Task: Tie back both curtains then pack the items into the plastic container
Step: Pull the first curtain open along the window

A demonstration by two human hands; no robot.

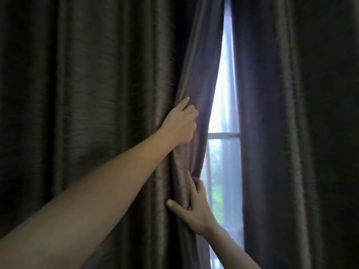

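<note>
- The left curtain (87, 94), a heavy dark brown fabric panel with a fine ribbed sheen, fills the left and centre of the frame in long vertical folds.
- The right curtain (291, 133), of the same dark brown fabric, hangs straight down the right side of the frame.
- Between the two panels runs a narrow bright gap, thin at the top centre and wider toward the bottom. The panels do not touch along it.
- The left hand (180, 123) sits at mid-height, centre frame, on the inner edge of the left curtain. Its fingers are curled into the fabric and grip a bunched fold, with the forefinger lying straighter up the cloth.
- The right hand (194, 208) is lower, centre-bottom of the frame, on the same gathered edge. The thumb presses the front of the fold and the fingers wrap the edge from the gap side, pinching the fabric.
- In the gap, a white window frame (223, 135) shows a horizontal crossbar, veiled by a pale sheer layer, with blurred green beyond the glass.
</note>
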